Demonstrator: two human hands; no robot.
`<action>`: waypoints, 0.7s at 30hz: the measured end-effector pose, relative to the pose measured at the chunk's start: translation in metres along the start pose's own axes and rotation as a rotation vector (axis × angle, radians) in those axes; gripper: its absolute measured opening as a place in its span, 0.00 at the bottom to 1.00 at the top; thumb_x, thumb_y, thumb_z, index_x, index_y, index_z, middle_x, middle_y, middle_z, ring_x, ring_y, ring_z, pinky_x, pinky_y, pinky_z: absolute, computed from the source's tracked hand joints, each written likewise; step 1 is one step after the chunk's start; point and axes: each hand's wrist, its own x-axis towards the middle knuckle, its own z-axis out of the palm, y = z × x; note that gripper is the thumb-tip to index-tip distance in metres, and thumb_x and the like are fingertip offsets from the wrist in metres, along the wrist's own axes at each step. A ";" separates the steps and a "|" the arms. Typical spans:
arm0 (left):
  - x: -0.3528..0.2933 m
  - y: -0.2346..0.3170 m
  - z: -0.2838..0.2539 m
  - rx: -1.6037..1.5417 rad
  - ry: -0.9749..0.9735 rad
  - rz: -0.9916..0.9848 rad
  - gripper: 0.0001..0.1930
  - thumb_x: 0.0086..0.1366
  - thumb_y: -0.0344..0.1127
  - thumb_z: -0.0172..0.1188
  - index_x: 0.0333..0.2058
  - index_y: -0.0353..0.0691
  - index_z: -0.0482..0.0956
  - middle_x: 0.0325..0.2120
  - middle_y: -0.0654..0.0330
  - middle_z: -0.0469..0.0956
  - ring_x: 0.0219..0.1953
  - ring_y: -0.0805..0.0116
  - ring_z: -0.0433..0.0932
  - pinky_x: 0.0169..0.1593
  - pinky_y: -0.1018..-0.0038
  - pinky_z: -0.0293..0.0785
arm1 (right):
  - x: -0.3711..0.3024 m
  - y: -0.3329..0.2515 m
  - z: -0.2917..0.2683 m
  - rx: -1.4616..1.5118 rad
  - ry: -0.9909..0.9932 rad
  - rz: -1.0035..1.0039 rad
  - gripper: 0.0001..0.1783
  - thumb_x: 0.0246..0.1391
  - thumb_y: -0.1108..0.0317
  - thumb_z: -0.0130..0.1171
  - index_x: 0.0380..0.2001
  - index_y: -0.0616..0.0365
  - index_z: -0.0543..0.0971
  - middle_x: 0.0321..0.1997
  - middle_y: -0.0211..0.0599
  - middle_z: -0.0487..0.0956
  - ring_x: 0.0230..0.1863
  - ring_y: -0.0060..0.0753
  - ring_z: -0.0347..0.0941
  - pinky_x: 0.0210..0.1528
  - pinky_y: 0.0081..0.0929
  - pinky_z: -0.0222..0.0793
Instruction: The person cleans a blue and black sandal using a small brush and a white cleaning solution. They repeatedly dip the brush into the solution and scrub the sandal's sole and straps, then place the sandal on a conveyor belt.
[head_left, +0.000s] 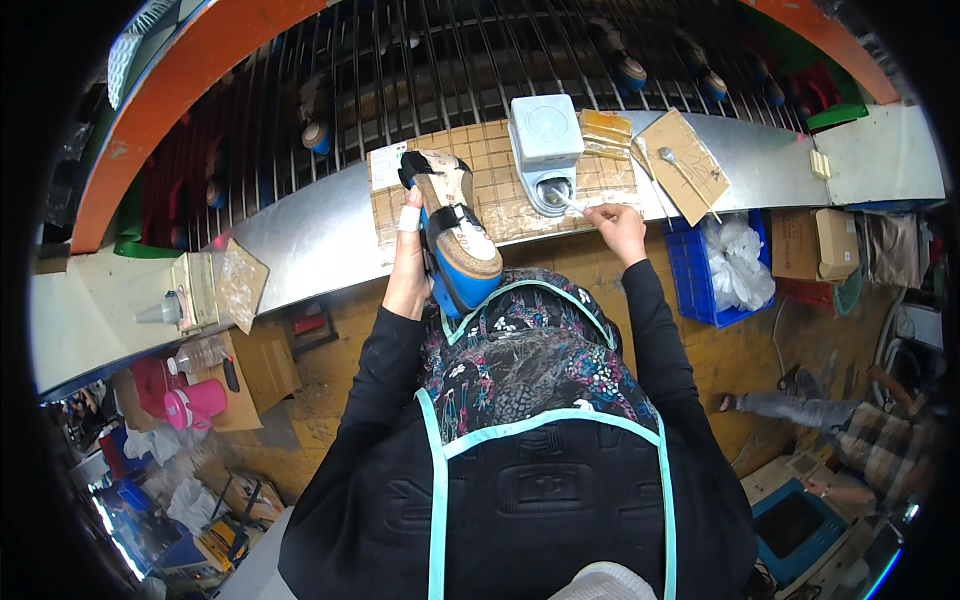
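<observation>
My left hand point(408, 265), a white wrap round one finger, grips a shoe on a blue last point(465, 285). Its pale underside with a brown edge and black straps faces up, tilted over the front edge of the bench. My right hand point(620, 232) pinches a thin pale handle point(572, 203), probably a brush. The handle's far end goes into the round opening of a white plastic dispenser pot point(548, 130), where its tip is hard to make out. Under the pot lies a cardboard sheet point(480, 140) with a grid of lines.
Amber blocks point(605, 135) and a cardboard piece point(682, 165) with a brush lie right of the pot. Beyond the bench, metal rollers point(450, 70) carry several shoes on lasts. A blue crate point(692, 265) with plastic bags stands at right; a pink jug point(195, 405) is at left.
</observation>
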 end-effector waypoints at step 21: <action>0.010 0.024 0.018 0.175 0.007 0.174 0.32 0.63 0.57 0.58 0.49 0.30 0.74 0.43 0.54 0.78 0.42 0.71 0.77 0.48 0.76 0.72 | -0.075 -0.099 -0.071 0.633 -0.347 -0.368 0.08 0.50 0.72 0.66 0.33 0.64 0.84 0.28 0.30 0.78 0.32 0.21 0.71 0.36 0.20 0.66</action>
